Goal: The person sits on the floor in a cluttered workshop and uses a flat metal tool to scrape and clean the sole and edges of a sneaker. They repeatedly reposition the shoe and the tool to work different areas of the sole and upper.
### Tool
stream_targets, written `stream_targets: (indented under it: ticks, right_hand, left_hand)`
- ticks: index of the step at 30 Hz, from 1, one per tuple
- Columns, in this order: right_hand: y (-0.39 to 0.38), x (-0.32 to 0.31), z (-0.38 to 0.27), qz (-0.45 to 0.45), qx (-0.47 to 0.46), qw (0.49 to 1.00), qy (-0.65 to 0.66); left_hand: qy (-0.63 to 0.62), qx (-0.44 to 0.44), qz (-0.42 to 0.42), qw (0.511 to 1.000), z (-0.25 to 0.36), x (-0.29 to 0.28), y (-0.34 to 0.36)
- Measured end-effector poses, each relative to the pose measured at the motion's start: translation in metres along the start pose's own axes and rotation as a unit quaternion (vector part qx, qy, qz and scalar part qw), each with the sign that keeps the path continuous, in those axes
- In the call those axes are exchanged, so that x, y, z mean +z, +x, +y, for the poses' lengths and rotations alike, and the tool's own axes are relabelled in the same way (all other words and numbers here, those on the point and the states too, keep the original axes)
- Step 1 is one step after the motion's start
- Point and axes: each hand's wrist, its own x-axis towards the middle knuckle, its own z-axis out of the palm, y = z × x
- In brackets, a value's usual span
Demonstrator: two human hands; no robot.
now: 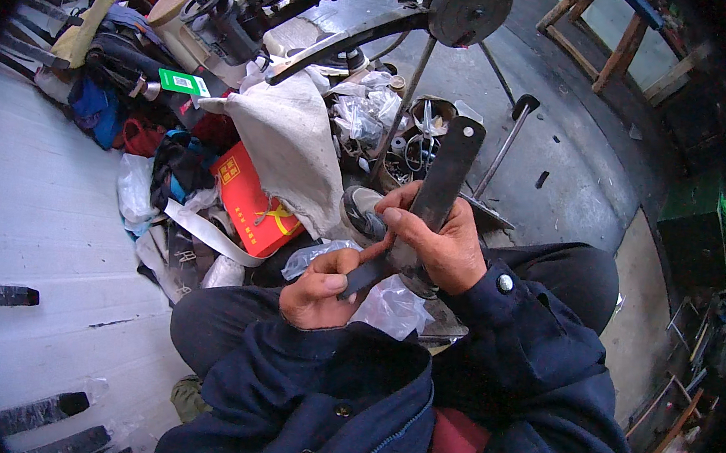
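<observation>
In front of my body, my right hand [444,243] is closed round a long, dark flat strip [449,169] that slants up and away. Near its far end is a small round hole. My left hand [322,292], lower and nearer, pinches the end of a dark grey flat strip [367,277] between thumb and fingers. This piece reaches up toward my right hand; whether the two are one piece I cannot tell. Crumpled clear plastic [395,306] lies just below the hands, over my lap. Behind my right hand shows a grey shoe [364,212].
A dark machine with a round wheel [469,11] stands ahead, its arm draped near a grey cloth [289,136]. Scissors [425,136] stand among tins and bags. Left lie a red box [252,203] and a pale strap [209,234]. A wooden stool [599,40] stands far right.
</observation>
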Motion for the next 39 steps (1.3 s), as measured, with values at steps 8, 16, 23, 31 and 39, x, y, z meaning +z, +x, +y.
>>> stream_targets:
  ticks: [8,16,23,31,39]
  right_hand:
    - [-0.001,-0.001,-0.001,0.048,0.013,0.999,0.018]
    - [-0.001,0.001,0.003,0.067,-0.019,0.997,0.014]
    - [-0.001,-0.001,0.001,0.012,0.014,0.999,0.026]
    - [-0.003,0.002,0.003,0.02,0.022,0.999,0.036]
    - [-0.001,-0.004,-0.003,0.047,0.044,0.996,0.066]
  left_hand:
    - [0.051,0.0,0.016,0.999,-0.002,0.005,-0.001]
    - [0.028,-0.015,-0.021,0.999,-0.003,-0.002,0.001]
    - [0.024,-0.018,0.005,1.0,-0.002,-0.002,-0.001]
    - [0.018,-0.017,-0.004,1.0,-0.004,-0.006,-0.001]
    - [0.051,0.017,0.042,0.998,-0.006,0.014,0.002]
